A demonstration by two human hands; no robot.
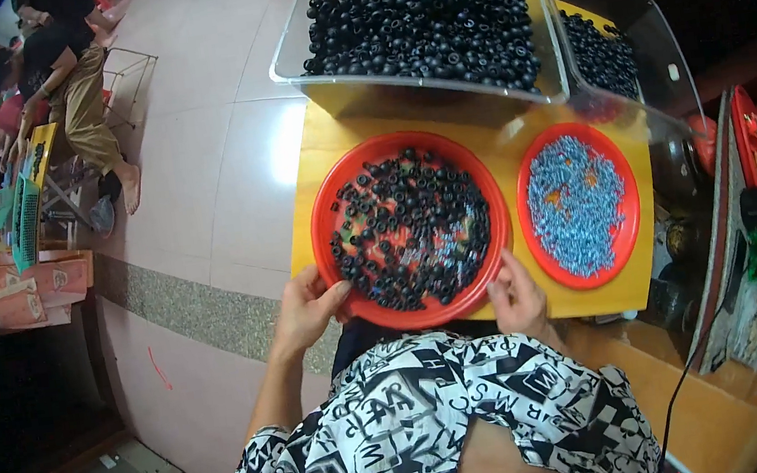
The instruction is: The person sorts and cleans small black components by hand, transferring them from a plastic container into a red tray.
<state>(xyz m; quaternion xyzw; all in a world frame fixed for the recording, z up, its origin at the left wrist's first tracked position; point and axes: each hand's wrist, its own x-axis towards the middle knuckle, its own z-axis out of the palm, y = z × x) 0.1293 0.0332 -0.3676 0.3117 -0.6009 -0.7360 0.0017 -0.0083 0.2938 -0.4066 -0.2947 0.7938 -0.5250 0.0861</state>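
A round red tray (322, 234) rests on or just over the near edge of a yellow table. Black, round, hollow bead-like parts (463, 193) lie in it, mixed with some small silvery pieces (420, 252). My left hand (306, 312) grips the tray's rim at the lower left, thumb on top. On the lower right of the same rim, my right hand (520, 297) is closed, its thumb up against the edge. Beside my right hand sits a smaller red plate (583, 281), covered with small silvery-blue metal pieces (573, 203).
Behind the tray, a clear plastic bin (416, 78) heaped with black parts stands on the yellow table (337, 128). Another clear bin (658, 51) is at its right. A shelf edge (714, 233) borders the right side. People (61, 77) work at the far left.
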